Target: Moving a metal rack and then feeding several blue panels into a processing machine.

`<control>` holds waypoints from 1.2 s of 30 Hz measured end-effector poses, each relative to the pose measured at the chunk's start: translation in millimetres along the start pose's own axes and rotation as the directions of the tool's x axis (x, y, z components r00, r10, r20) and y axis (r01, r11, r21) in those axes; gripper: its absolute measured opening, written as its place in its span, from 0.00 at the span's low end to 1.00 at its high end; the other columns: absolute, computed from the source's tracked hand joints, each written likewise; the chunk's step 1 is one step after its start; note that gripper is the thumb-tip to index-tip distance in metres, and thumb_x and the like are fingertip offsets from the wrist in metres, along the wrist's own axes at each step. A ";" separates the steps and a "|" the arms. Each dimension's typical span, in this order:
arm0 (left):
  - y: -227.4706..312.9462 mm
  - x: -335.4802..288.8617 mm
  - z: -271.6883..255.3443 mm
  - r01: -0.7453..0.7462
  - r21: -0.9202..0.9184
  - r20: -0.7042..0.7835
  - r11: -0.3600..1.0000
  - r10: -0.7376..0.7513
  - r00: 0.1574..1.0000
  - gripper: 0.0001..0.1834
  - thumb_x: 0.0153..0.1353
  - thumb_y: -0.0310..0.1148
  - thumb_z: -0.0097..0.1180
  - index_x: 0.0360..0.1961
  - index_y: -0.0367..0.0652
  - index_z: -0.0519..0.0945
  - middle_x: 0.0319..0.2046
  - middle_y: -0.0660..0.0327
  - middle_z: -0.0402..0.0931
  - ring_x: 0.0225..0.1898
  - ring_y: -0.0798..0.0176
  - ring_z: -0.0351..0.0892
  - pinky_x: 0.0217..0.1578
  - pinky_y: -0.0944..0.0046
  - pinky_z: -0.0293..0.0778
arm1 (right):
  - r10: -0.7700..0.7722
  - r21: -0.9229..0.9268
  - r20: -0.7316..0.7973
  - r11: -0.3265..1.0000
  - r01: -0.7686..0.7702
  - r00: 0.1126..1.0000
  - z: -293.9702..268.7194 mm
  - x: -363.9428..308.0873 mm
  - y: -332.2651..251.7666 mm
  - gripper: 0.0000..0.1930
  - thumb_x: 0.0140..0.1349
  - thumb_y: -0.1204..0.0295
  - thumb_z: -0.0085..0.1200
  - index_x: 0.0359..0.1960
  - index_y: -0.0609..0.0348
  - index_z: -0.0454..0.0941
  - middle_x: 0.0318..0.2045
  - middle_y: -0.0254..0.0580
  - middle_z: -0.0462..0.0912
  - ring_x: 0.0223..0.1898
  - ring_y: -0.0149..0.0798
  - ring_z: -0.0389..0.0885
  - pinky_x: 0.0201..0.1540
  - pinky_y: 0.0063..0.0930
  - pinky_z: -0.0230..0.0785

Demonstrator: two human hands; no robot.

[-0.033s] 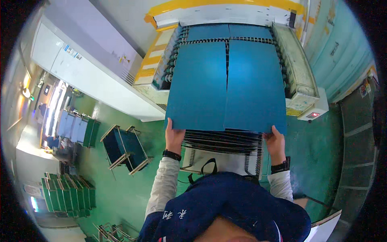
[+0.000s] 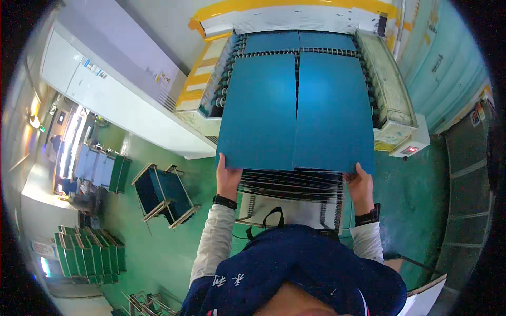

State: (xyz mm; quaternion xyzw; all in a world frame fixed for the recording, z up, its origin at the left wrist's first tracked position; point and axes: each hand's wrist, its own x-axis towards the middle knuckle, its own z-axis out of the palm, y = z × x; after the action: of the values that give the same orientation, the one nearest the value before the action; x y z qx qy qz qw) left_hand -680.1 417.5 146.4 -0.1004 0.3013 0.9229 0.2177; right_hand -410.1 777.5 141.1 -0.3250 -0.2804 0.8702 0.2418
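Two flat blue panels lie side by side on the roller conveyor, with a narrow dark gap between them. My left hand (image 2: 228, 177) grips the near left corner of the left blue panel (image 2: 261, 110), thumb on top and fingers beneath. At the near right corner of the right blue panel (image 2: 334, 110), my right hand (image 2: 360, 185) holds on the same way. Both panels reach past the near end of the rollers (image 2: 221, 92). The fingers under the panels are mostly hidden.
A slotted rack (image 2: 290, 187) with dark sheets stands below the panels, close to my body. More blue panels (image 2: 271, 41) lie farther up the conveyor. To the left are a wheeled rack (image 2: 164, 194), green racks (image 2: 89, 254) and a long white cabinet (image 2: 121, 100). A control box (image 2: 411, 150) sits right.
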 end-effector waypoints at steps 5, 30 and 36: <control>3.3 18.9 3.5 0.045 0.049 -0.049 0.998 -0.042 0.998 0.23 0.72 0.47 0.44 0.59 0.41 0.70 0.57 0.54 0.73 0.56 0.50 0.72 0.58 0.47 0.70 | -0.060 -0.028 0.042 0.998 0.061 0.997 12.6 7.8 -9.5 0.07 0.66 0.70 0.55 0.42 0.57 0.78 0.37 0.39 0.84 0.32 0.43 0.83 0.35 0.40 0.77; 6.5 68.7 11.9 -0.019 0.098 0.009 0.995 0.019 1.000 0.22 0.71 0.46 0.48 0.55 0.40 0.72 0.53 0.58 0.76 0.52 0.55 0.75 0.54 0.55 0.71 | -0.087 -0.029 0.131 0.995 0.092 0.988 24.3 41.2 -25.9 0.08 0.66 0.69 0.54 0.44 0.58 0.77 0.38 0.38 0.83 0.35 0.39 0.82 0.39 0.36 0.76; 10.7 75.0 8.2 -0.022 0.116 0.049 0.993 0.017 0.999 0.20 0.71 0.45 0.48 0.55 0.42 0.73 0.53 0.59 0.76 0.53 0.58 0.75 0.54 0.55 0.71 | -0.062 -0.023 0.130 0.998 0.066 0.990 22.1 51.9 -26.6 0.07 0.66 0.68 0.55 0.39 0.58 0.78 0.35 0.38 0.84 0.35 0.40 0.83 0.40 0.37 0.76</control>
State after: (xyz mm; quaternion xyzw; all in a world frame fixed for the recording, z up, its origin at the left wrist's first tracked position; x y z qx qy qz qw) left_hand -751.8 440.3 134.7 -0.0626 0.3505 0.9079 0.2213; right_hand -454.1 820.7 149.9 -0.2619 -0.3176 0.8774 0.2465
